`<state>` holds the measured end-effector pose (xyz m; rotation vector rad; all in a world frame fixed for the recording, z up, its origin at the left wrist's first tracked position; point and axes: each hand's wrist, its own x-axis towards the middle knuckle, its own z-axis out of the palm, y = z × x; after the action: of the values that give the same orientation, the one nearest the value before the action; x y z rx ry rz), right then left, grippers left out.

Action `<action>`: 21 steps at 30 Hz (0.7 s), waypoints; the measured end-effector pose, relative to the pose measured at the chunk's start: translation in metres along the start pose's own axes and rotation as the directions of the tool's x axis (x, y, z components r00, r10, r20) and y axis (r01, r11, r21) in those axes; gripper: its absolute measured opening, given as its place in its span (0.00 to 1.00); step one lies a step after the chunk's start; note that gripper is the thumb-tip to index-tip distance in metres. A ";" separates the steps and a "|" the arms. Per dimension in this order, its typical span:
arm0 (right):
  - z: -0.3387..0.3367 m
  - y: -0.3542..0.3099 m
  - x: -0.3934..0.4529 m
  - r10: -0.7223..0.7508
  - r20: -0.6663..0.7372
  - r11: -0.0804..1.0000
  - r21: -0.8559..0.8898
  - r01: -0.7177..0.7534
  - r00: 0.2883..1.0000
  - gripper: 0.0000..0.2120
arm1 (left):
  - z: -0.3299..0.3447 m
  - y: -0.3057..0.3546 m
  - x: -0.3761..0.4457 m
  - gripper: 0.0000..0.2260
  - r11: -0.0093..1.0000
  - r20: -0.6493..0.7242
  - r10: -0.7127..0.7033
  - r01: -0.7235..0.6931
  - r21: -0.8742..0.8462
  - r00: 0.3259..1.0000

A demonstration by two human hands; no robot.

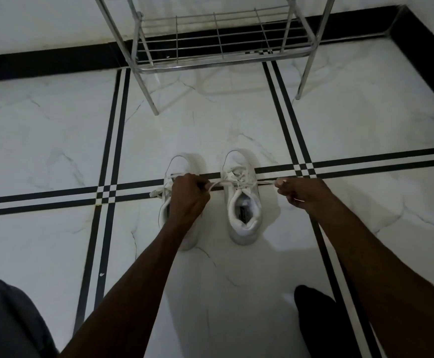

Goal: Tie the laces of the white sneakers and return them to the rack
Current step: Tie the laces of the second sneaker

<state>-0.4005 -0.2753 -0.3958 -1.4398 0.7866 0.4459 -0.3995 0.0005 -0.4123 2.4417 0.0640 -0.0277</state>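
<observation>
Two white sneakers stand side by side on the floor, toes pointing away from me. The right sneaker (242,202) has its laces (239,180) pulled out sideways. My left hand (187,197) grips one lace end to the shoe's left and covers part of the left sneaker (182,164). My right hand (303,193) holds the other lace end, stretched taut to the right. A loose lace end of the left sneaker lies on the floor at its left. The metal rack (218,45) stands beyond the shoes against the wall.
The floor is white marble tile (55,140) with black stripe inlays. A black skirting runs along the wall behind the rack. My grey-clad knee (6,319) is at bottom left and a dark foot (319,321) at bottom right.
</observation>
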 end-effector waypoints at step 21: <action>0.007 0.004 0.009 -0.417 0.002 0.826 -0.417 0.380 0.909 0.21 | -0.001 0.001 0.004 0.26 0.957 0.114 0.107 -0.133 0.256 0.988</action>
<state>-0.3956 -0.2695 -0.4052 -1.9787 0.4481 0.2258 -0.3957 0.0002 -0.4108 2.7013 -0.1412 -0.1096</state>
